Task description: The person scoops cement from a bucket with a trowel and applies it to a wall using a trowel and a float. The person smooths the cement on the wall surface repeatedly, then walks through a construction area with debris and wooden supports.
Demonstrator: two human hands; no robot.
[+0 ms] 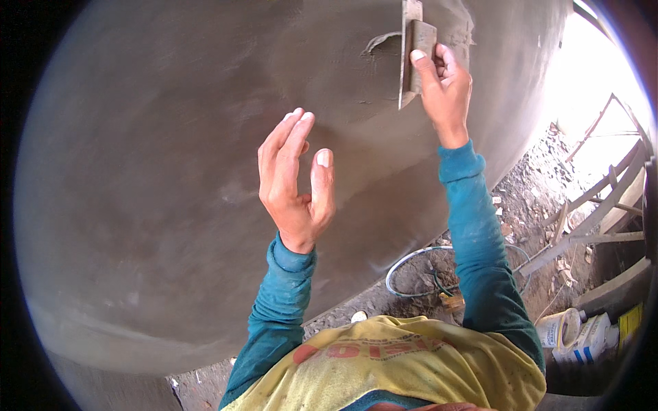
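My right hand (449, 92) is wrapped round the handle of a plastering trowel (411, 58) at the upper right. The trowel's long flat blade stands edge-on against a wet grey plastered wall (205, 123). A raised ridge of plaster (382, 42) curls just left of the blade. Lower and to the left, my left hand (295, 178) is in front of the wall with nothing in it. Its fingers point up and its thumb is held apart. Whether its fingertips touch the plaster I cannot tell.
Rubble (538, 181) covers the ground at right, where curved wooden frames (603, 205) lean. A looped hose (404, 264) lies below the wall. At the lower right stand a white bucket (558, 329) and white containers (595, 339).
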